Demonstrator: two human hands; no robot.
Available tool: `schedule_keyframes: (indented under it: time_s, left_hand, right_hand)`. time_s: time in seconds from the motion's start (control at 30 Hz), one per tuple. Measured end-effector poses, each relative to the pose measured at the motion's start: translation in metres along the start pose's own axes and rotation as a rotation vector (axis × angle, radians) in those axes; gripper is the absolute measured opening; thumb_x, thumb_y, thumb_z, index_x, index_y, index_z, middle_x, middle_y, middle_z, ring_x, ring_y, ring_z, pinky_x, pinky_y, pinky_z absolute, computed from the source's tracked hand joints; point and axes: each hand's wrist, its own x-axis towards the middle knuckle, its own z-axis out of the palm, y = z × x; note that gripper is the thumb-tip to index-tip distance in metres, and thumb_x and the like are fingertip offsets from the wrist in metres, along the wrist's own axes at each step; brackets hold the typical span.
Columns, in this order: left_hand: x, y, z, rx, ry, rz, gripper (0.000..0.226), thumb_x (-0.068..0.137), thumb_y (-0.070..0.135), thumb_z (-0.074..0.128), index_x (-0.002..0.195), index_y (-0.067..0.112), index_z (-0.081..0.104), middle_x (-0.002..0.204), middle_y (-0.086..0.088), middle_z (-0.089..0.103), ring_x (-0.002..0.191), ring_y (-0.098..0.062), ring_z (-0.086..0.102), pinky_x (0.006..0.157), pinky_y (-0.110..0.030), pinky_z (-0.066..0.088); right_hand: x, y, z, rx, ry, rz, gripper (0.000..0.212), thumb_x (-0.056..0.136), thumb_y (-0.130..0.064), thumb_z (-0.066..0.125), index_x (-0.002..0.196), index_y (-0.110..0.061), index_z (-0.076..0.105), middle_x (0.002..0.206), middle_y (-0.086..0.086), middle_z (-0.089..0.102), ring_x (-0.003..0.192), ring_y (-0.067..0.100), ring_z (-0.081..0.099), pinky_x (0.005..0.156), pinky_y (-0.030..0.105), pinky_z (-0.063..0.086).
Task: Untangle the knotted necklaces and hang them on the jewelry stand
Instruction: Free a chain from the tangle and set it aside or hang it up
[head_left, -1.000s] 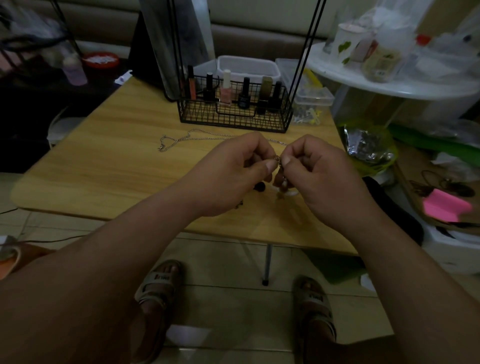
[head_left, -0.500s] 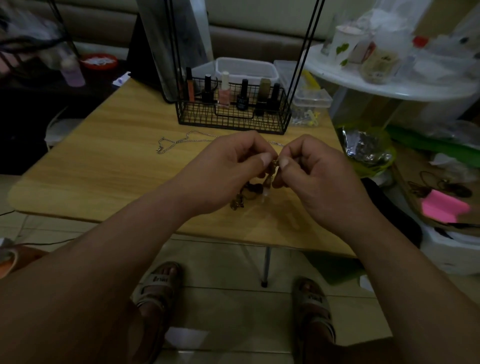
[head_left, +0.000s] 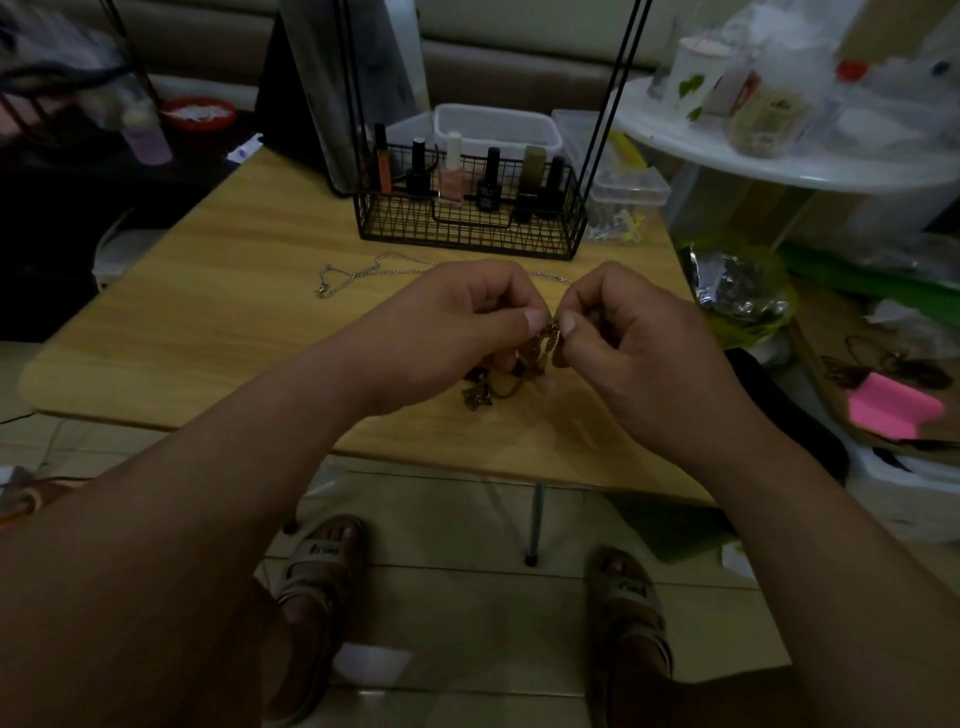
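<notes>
At frame centre, the left grip and right grip each pinch a dim, apparently knotted gold necklace; a silver chain lies on the worktop above them.

Head-worn wide-angle view, facing forward and down; close above table

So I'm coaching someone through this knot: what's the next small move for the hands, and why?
Probably ease both hands slightly apart to loosen the knot. The left hand and right hand each pinch the tangled gold necklace close together, and the rest of it hangs bunched below them, over the wooden table, so it is not yet free to hang.
</notes>
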Motion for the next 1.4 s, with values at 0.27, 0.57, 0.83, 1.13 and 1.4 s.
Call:
schedule_keyframes:
  time_s: [0.27,0.57,0.83,1.13,1.4]
  left_hand:
    - [0.0,0.001,-0.005,0.012,-0.016,-0.013,0.01,0.103,0.016,0.062,0.097,0.01,0.068,0.089,-0.01,0.074,0.081,-0.023,0.068,0.079,-0.038,0.059]
    - [0.003,0.0,-0.002,-0.261,-0.069,-0.082,0.013,0.104,0.013,0.058,0.093,0.01,0.065,0.084,-0.003,0.068,0.078,-0.017,0.061,0.079,-0.034,0.054]
    - [0.001,0.001,0.0,-0.066,-0.061,-0.074,0.012,0.104,0.013,0.06,0.094,0.013,0.067,0.079,0.005,0.071,0.076,-0.012,0.066,0.074,-0.025,0.057]
    - [0.005,0.003,0.007,-0.157,0.117,-0.05,0.016,0.106,0.012,0.053,0.094,0.012,0.064,0.082,0.001,0.071,0.076,-0.016,0.07,0.073,-0.026,0.06]
    - [0.004,0.006,0.006,-0.196,0.102,-0.059,0.018,0.107,0.012,0.051,0.093,0.012,0.063,0.087,-0.004,0.073,0.076,-0.016,0.067,0.071,-0.025,0.058]
  right_hand:
    - [-0.001,0.0,0.0,0.09,-0.02,0.048,0.007,0.1,-0.019,0.062,0.094,-0.023,0.064,0.083,0.0,0.071,0.077,0.016,0.067,0.071,0.044,0.055]
    - [0.0,-0.004,0.0,0.247,-0.003,0.094,0.008,0.102,-0.016,0.06,0.095,-0.016,0.064,0.085,0.009,0.073,0.082,0.025,0.073,0.079,0.056,0.059]
    - [-0.001,-0.001,0.003,0.125,-0.003,0.082,0.009,0.099,-0.021,0.062,0.091,-0.025,0.062,0.083,0.003,0.07,0.082,0.025,0.071,0.073,0.054,0.058]
    - [0.001,-0.007,0.005,0.327,0.045,0.318,0.012,0.104,-0.015,0.054,0.099,-0.013,0.064,0.084,0.005,0.075,0.079,0.013,0.073,0.078,0.036,0.062]
    - [0.002,-0.006,0.009,0.461,-0.107,0.311,0.02,0.098,-0.007,0.06,0.112,-0.019,0.066,0.107,0.0,0.074,0.104,0.014,0.07,0.091,0.033,0.057]
